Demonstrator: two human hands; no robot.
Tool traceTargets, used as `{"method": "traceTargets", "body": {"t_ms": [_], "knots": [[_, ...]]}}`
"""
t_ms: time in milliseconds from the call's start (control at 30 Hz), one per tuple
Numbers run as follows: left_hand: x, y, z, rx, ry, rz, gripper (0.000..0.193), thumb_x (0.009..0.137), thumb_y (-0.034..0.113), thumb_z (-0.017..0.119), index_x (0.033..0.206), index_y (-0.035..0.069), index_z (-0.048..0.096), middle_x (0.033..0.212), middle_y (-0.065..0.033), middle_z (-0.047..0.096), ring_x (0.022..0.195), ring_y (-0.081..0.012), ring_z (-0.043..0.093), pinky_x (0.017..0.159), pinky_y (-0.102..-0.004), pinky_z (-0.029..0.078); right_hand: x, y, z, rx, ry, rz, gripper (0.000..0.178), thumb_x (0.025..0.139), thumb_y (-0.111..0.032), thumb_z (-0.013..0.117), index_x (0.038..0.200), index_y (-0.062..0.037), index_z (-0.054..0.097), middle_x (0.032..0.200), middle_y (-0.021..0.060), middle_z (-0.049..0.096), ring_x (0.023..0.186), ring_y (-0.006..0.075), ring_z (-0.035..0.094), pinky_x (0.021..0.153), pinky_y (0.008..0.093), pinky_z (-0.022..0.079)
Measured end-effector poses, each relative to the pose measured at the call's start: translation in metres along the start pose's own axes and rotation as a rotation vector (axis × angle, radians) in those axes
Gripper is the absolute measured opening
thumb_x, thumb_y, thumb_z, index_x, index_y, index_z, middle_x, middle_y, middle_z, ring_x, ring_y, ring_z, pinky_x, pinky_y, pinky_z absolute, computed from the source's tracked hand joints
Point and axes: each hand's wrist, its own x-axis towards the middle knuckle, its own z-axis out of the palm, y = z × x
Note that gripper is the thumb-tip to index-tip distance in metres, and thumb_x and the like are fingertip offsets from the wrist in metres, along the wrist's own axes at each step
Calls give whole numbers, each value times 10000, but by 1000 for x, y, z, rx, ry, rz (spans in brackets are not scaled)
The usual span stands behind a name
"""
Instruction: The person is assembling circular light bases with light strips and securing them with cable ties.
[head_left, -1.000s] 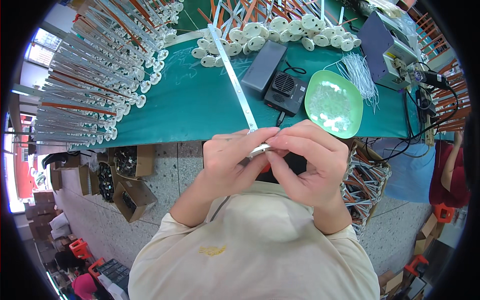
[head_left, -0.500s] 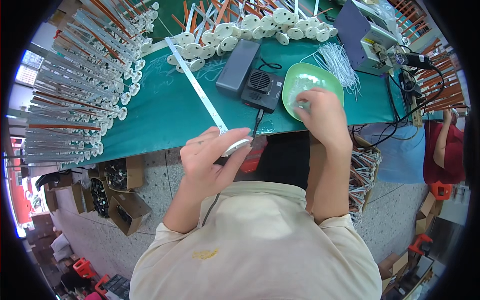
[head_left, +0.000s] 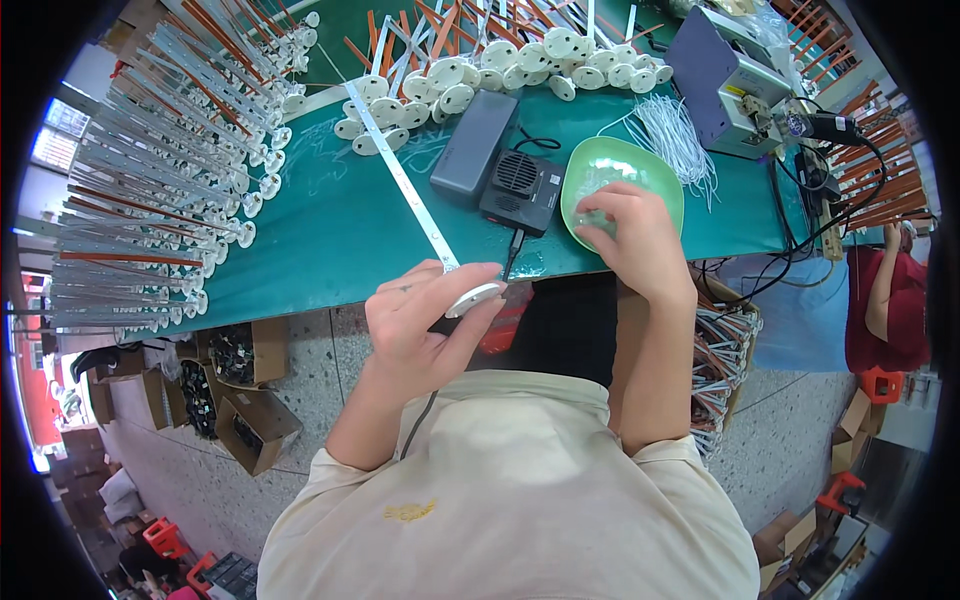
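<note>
My left hand [head_left: 415,320] is closed around a white round disc [head_left: 472,299] at the near end of a long, narrow white strip [head_left: 410,192] with small dots along it. The strip slants up and away to the left over the green table. My right hand [head_left: 636,240] reaches over a light green bowl [head_left: 662,172] holding small clear pieces [head_left: 597,180]. Its fingers are curled toward the thumb at the bowl's near left side. What lies between those fingertips is too small to make out.
A grey box [head_left: 476,148] and a black fan unit [head_left: 523,187] stand left of the bowl. White wires [head_left: 672,140] and a purple machine [head_left: 722,85] lie beyond. Strips with discs [head_left: 455,75] line the table's back and left. Another person [head_left: 888,305] is at the far right.
My right hand has shifted slightly left, its fingers still curled in the bowl. My left hand keeps the disc and strip. The whole view has shifted a little.
</note>
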Motion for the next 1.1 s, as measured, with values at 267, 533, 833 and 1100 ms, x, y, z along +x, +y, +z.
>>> {"method": "traceTargets", "body": {"t_ms": [267,533,833,1100], "knots": [[1,2,0,3,10,5,267,790,-61,694,1051,-42,641,799,-146,723,733,-214,719,662,-259,544,0,2,-1,78,137,-7,76,760,11,687,833,15,667,769,120,680,709,220,671,627,308,506],[2,1,1,-53,31,17,262,794,-61,688,1050,-45,640,797,-146,721,730,-210,720,665,-260,550,-2,6,-2,270,203,145,54,844,14,645,893,37,650,733,88,686,723,130,685,649,246,521],[2,4,0,-63,38,19,274,782,-86,686,1050,-45,642,792,-148,722,736,-213,724,672,-262,556,-4,-3,-5,692,391,237,57,870,8,639,923,23,650,890,56,676,744,99,604,651,234,491],[29,14,15,-139,120,-52,345,795,-109,692,1125,-49,611,876,-162,723,821,-201,715,729,-287,565,-22,-61,6,1300,248,206,98,888,30,625,985,45,625,899,99,689,772,121,629,714,238,502]]}}
